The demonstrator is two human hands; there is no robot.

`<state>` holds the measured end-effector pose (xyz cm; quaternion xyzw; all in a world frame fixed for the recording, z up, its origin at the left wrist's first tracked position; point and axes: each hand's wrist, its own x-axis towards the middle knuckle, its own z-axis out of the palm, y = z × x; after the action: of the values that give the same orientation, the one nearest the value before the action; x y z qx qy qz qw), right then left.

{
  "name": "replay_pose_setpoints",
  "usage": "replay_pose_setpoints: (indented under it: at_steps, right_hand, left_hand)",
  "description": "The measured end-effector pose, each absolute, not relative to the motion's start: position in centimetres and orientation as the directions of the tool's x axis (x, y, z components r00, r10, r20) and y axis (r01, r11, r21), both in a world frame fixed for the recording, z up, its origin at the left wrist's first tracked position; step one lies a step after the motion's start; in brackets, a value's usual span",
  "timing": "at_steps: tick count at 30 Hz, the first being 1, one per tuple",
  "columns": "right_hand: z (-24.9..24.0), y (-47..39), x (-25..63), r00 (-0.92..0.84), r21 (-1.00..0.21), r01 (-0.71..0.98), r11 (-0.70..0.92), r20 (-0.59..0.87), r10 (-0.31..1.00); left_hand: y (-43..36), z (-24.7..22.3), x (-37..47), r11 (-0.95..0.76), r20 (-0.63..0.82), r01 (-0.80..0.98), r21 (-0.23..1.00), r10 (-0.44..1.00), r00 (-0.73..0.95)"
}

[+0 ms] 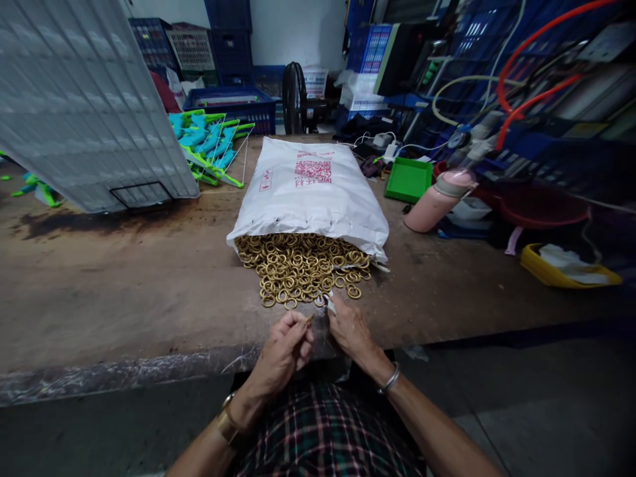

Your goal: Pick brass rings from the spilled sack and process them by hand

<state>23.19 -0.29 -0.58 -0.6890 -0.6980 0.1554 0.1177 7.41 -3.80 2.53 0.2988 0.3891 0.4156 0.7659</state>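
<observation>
A white woven sack (318,199) with red printing lies on its side, its mouth facing me. Brass-coloured rings (303,268) spill out of it in a heap onto the table. Just in front of the heap, my left hand (283,344) is closed, pinching a ring (310,318) seen edge-on between thumb and fingers. My right hand (352,328) is beside it, at the near edge of the rings, with its fingers drawn together. Something small and whitish (329,303) shows at its fingertips, touching or very close to a ring; what it is I cannot make out.
A ribbed, pale panel (94,112) stands tilted at the left, near green and turquoise plastic parts (211,142). To the right are a green tray (409,179), a pink bottle (437,202) and a yellow basket (541,268). The worn table edge (149,368) runs before me.
</observation>
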Motion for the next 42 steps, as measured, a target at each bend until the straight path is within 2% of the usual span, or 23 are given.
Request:
replay_pose_setpoints:
  at_steps: [4, 8, 13, 17, 21, 26, 28, 33, 38, 42]
  right_hand:
    - [-0.8, 0.7, 24.2, 0.088, -0.387, 0.919, -0.068, 0.034, 0.996]
    - [-0.7, 1.2, 24.0, 0.063, -0.359, 0.933, -0.040, 0.051, 0.997]
    - [-0.6, 1.4, 23.2, 0.042, -0.332, 0.943, -0.022, 0.053, 0.998]
    - [-1.2, 1.5, 23.5, 0.003, -0.400, 0.916, 0.032, 0.088, 0.996]
    - [-1.2, 1.0, 23.6, -0.103, -0.557, 0.812, 0.174, 0.156, 0.982]
    - [0.2, 0.1, 22.5, -0.235, -0.688, 0.675, 0.267, 0.142, 0.962]
    - [0.7, 0.0, 22.0, -0.237, -0.756, 0.618, 0.216, 0.083, 0.968]
    - [0.2, 0.0, 21.2, -0.187, -0.926, 0.375, -0.038, -0.116, 0.975]
    - [-0.8, -0.2, 20.8, -0.190, -0.945, 0.204, -0.256, -0.295, 0.936]
    - [-0.2, -0.2, 20.7, -0.154, -0.946, 0.172, -0.275, -0.301, 0.941]
  left_hand:
    - [-3.2, 1.7, 7.2, 0.528, -0.408, -0.479, 0.701, 0.848, 0.338]
    - [-2.9, 1.0, 7.1, 0.526, -0.423, -0.516, 0.676, 0.850, 0.313]
    - [-2.7, 1.1, 7.0, 0.597, -0.496, -0.582, 0.552, 0.796, 0.347]
    - [-2.3, 0.8, 6.9, 0.618, -0.563, -0.606, 0.501, 0.764, 0.314]
    - [-1.9, 0.3, 7.4, 0.555, -0.502, -0.522, 0.648, 0.826, 0.255]
    - [-1.7, 0.4, 8.1, 0.428, -0.394, -0.232, 0.874, 0.902, 0.178]
    - [-1.6, 0.6, 8.0, 0.389, -0.365, -0.155, 0.908, 0.917, 0.163]
    - [-1.7, 0.6, 7.8, 0.324, -0.313, -0.122, 0.938, 0.944, 0.101]
    - [-1.8, 0.5, 7.9, 0.276, -0.267, -0.067, 0.959, 0.957, 0.115]
    - [-2.0, 0.9, 7.8, 0.334, -0.313, -0.103, 0.937, 0.933, 0.177]
